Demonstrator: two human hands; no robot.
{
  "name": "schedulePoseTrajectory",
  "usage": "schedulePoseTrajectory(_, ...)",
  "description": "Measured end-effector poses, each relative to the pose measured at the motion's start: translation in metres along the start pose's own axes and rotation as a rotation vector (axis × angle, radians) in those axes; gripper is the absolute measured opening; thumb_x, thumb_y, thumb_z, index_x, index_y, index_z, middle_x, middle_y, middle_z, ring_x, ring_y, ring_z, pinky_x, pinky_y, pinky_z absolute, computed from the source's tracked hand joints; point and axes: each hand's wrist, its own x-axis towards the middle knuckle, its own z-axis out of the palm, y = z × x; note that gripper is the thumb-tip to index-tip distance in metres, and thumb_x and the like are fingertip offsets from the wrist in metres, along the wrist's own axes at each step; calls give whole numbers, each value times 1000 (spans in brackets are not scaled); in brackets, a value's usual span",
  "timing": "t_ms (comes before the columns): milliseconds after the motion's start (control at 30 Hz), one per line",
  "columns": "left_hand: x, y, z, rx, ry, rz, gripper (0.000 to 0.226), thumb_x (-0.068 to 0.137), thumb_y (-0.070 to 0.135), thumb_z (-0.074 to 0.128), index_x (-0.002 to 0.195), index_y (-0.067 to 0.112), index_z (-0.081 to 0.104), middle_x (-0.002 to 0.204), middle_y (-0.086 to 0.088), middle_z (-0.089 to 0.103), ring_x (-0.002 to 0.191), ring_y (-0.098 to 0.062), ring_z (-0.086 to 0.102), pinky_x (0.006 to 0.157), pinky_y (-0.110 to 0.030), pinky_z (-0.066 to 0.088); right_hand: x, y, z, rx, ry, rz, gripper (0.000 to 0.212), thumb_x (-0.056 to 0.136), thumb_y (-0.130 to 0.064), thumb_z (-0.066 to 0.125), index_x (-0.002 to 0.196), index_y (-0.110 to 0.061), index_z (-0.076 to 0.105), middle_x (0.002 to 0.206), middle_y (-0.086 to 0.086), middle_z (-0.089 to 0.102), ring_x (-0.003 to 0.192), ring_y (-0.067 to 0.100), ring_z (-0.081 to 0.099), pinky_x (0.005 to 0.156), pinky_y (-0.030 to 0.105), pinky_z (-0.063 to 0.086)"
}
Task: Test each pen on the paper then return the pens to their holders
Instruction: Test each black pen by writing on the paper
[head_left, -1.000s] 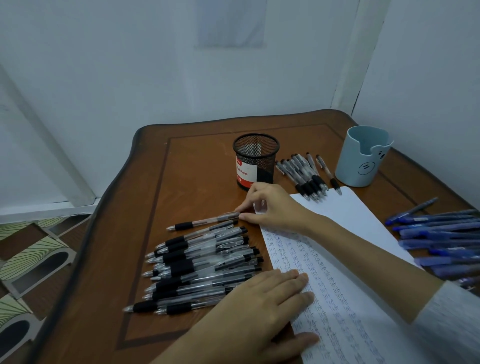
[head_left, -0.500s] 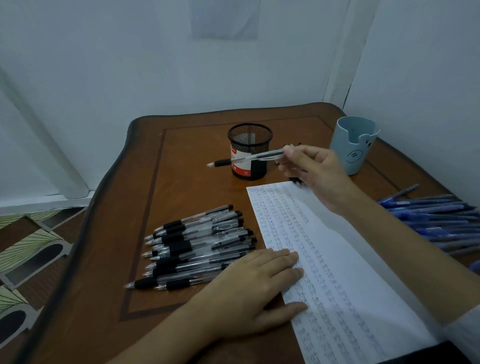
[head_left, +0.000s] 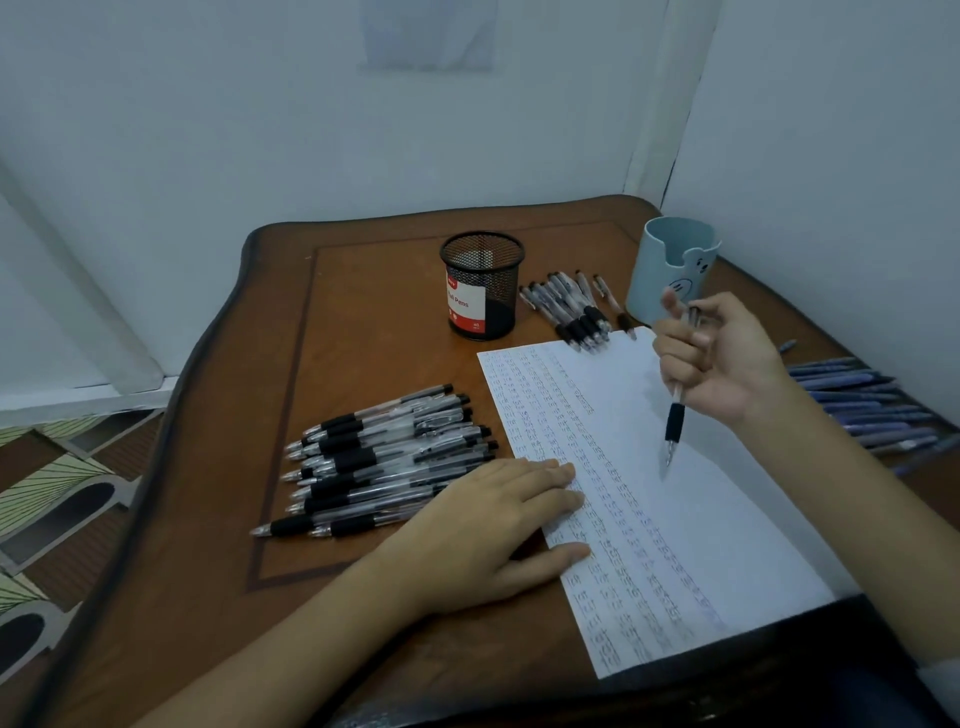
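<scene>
The left hand (head_left: 498, 525) lies flat near the wooden table's (head_left: 363, 312) near edge, its fingers straight and close together, pressing on the left margin of the sheet of paper (head_left: 727, 530). The sheet runs from the near edge toward the far right corner and carries rows of small pen marks on its left half. Just left of it, toward the table's left edge, lies a heap of black-grip clear pens (head_left: 384, 457), partly under the left wrist.

Over the paper's middle, the right hand (head_left: 722, 358) has its fingers curled round a black-grip pen (head_left: 675, 415), tip down and thumb raised by the top. Whether the tip touches the sheet cannot be told.

Blue pens (head_left: 867, 405) lie along the right edge. Beyond the paper's far end lies a small cluster of black pens (head_left: 571, 312), between the black mesh holder (head_left: 480, 286) and the pale blue holder (head_left: 670, 265) near the far right corner.
</scene>
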Motion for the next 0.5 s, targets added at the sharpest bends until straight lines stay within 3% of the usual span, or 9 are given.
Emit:
schedulePoseTrajectory(100,0,1,-1,5,-3,-11,45,98,48,44,125,15,60,136,-2,55,127,-13,48,109,-24,33,-3,-1,-6,15,-4,-28,21,65,-23,64,83,-14,66,54,-6,44,27,5,25,26,14,19)
schedulePoseTrajectory(167,0,2,-1,25,6,-28,45,98,47,43,125,15,60,136,-2,55,129,-15,47,110,-25,32,-4,-5,-10,-114,25,-57,23,82,-29,56,95,-13,67,69,-4,61,27,5,30,27,14,22)
schedulePoseTrajectory(200,1,3,-1,40,17,-38,45,98,47,43,124,14,60,135,-2,56,129,-16,47,110,-25,31,-4,-5,-11,-170,49,-50,23,88,-23,52,102,-10,65,78,0,67,30,4,35,28,14,24)
schedulePoseTrajectory(267,2,4,-1,69,47,-63,44,98,46,43,121,13,62,132,-4,58,127,-18,49,109,-24,28,-4,0,-12,-116,72,21,26,96,-9,42,109,2,61,93,13,72,53,5,56,32,11,33)
schedulePoseTrajectory(333,2,4,-1,100,79,-98,44,97,45,43,118,13,64,130,-5,60,125,-19,51,109,-25,27,-2,7,-15,-11,80,78,36,100,-15,37,102,8,65,101,20,70,76,18,65,44,13,45)
schedulePoseTrajectory(400,2,4,0,129,93,-136,45,97,45,42,118,13,65,129,-4,61,126,-19,51,111,-27,25,0,13,-18,-126,97,85,54,101,-31,35,85,-1,77,91,15,67,57,16,61,50,20,43)
schedulePoseTrajectory(500,1,2,3,148,73,-180,46,96,48,41,120,16,64,129,-2,60,128,-19,49,113,-28,22,3,14,-20,-232,126,120,70,101,-46,30,76,-1,77,60,9,58,41,8,44,36,15,34)
